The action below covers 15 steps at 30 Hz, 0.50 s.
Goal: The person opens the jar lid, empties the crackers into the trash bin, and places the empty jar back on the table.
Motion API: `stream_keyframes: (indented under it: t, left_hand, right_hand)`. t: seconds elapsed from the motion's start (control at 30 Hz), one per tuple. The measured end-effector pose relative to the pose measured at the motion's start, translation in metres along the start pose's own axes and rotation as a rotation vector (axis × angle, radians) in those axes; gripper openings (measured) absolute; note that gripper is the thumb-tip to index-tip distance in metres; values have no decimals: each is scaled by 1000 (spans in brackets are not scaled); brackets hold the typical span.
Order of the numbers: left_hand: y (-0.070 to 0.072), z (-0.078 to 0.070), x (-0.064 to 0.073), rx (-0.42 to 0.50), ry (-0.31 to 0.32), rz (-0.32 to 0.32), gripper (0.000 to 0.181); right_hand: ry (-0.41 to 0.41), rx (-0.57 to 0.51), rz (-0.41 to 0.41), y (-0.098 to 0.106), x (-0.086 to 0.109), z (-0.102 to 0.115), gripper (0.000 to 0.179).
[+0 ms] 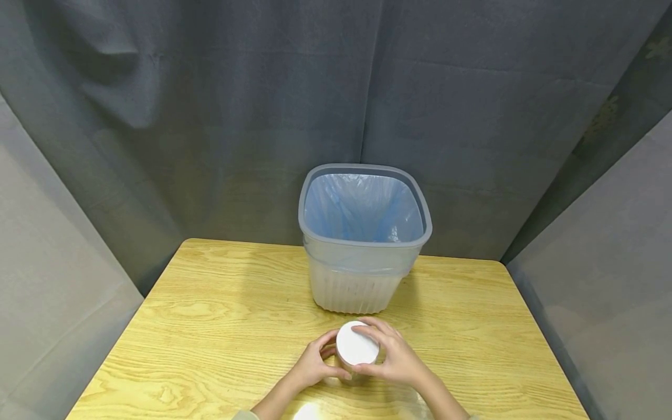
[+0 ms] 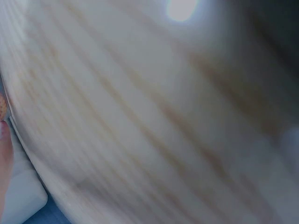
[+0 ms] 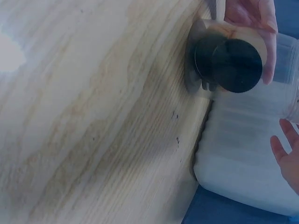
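Observation:
A clear jar with a round white lid (image 1: 357, 344) stands upright on the table in the head view. My left hand (image 1: 313, 363) curves round the side of the jar, thumb in front and fingers behind. My right hand (image 1: 391, 353) holds the lid's rim between thumb and fingers. In the right wrist view the clear jar (image 3: 275, 105) has black round pieces (image 3: 237, 65) inside, seen through its wall. There the left hand (image 3: 252, 18) is at the jar's far side and the right fingers (image 3: 289, 158) are near its top end.
Behind the jar stands a translucent bin (image 1: 359, 286) with a grey rim, lined with a blue bag (image 1: 362, 204). The wooden table (image 1: 220, 315) ends at grey curtains (image 1: 236, 116) at the back. Pale panels (image 1: 47, 280) flank both sides.

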<state>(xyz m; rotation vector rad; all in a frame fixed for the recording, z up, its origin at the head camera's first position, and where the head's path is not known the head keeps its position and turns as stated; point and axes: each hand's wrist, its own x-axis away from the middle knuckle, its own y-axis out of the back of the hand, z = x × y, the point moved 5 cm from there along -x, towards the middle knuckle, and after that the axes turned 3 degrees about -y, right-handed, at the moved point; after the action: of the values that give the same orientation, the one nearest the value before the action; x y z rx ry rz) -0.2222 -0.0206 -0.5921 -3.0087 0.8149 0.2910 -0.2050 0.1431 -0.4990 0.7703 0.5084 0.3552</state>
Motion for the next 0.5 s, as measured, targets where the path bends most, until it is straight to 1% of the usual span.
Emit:
stream_keyframes:
  t: [0.2, 0.33, 0.43, 0.5]
  left_hand:
    - [0, -1, 0, 6, 6, 2, 82]
    - [0, -1, 0, 0, 8, 2, 82]
    - [0, -4, 0, 0, -5, 4, 83]
    - [-1, -10, 0, 2, -15, 7, 83]
  right_hand:
    - [19, -31, 58, 2, -3, -3, 64]
    - [29, -32, 91, 3, -4, -4, 64]
    - [34, -43, 113, 4, -5, -4, 64]
    - [37, -56, 129, 5, -6, -3, 64]
